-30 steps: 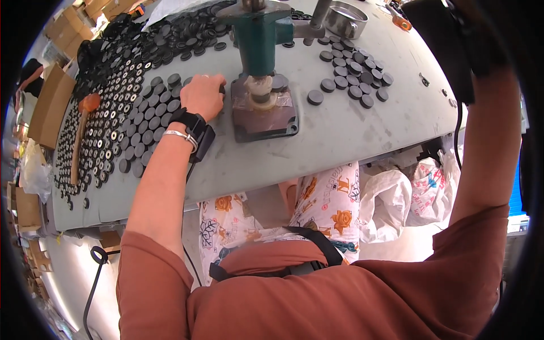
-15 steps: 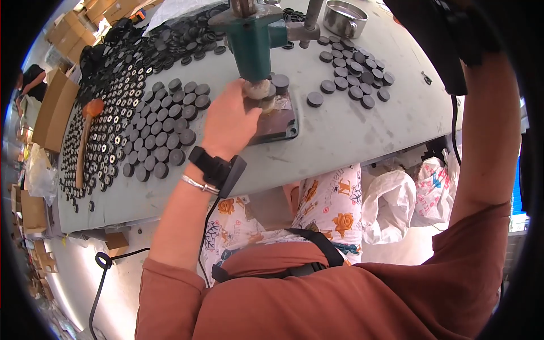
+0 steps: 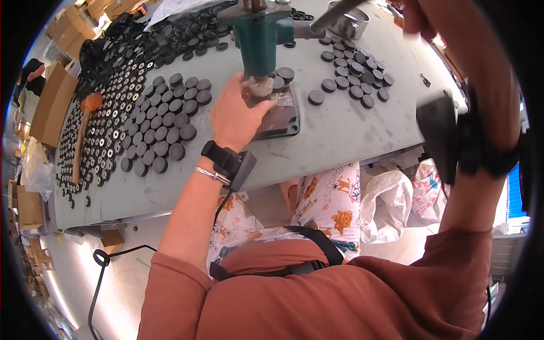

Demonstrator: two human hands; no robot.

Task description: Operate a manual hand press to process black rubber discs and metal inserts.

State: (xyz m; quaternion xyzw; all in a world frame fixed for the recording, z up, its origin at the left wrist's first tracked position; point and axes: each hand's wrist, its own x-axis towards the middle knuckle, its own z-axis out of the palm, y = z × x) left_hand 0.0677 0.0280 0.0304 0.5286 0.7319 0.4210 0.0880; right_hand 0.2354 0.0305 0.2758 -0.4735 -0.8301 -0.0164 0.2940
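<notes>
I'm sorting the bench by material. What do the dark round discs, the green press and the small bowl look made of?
Dark round discs: matt black, no glare, likely rubber or plastic.
Green press: painted metal, probably cast; thick body, even green coat.
Small bowl: bare shiny metal, bright reflections, probably steel.

The left hand [image 3: 241, 113] covers whatever its fingertips touch under the green press [image 3: 258, 34], so the piece there cannot be made out. The right hand [image 3: 419, 17] is blurred and cut off at the top edge, its grip on the lever [image 3: 334, 14] unclear. Far discs [image 3: 113, 39] blur together.
</notes>
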